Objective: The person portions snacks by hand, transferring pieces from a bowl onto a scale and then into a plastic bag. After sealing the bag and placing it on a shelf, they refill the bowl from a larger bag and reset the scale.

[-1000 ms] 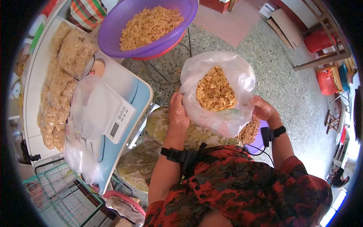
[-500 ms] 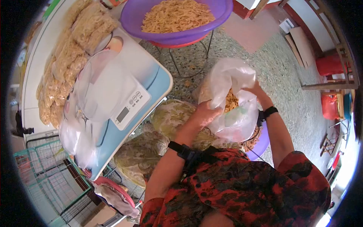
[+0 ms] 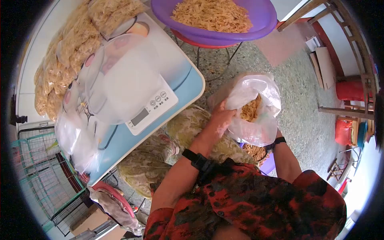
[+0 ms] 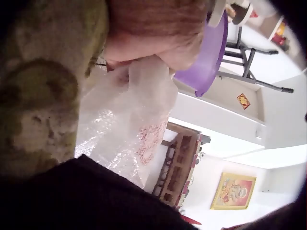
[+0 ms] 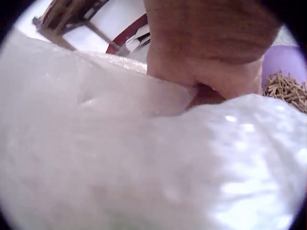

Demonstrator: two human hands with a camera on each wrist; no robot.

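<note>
A translucent white plastic bag (image 3: 250, 134), its mouth spread, stands tilted in front of the person's knees. Golden-brown flakes or strips (image 3: 251, 110) show inside it. On the bag's left side the left hand (image 3: 223, 119) grips the rim; in the left wrist view the plastic comes out from under that hand's fingers (image 4: 180, 52). The right hand (image 5: 206, 48) holds the bag's right side, with a fold of plastic running into its grasp in the right wrist view. In the head view the bag hides most of that hand.
Left, a low table (image 3: 188, 90) carries a kitchen scale (image 3: 154, 110) with a clear bowl (image 3: 124, 80), plus filled bags (image 3: 70, 56). A purple basin (image 3: 218, 35) of pale strips stands ahead. Another purple basin (image 3: 269, 166), holding brown sticks, sits below the plastic bag.
The bag, first held wide and facing up, has tipped and shifted right and nearer the floor. The right hand has slid down behind its right side. The head view has swung left.
</note>
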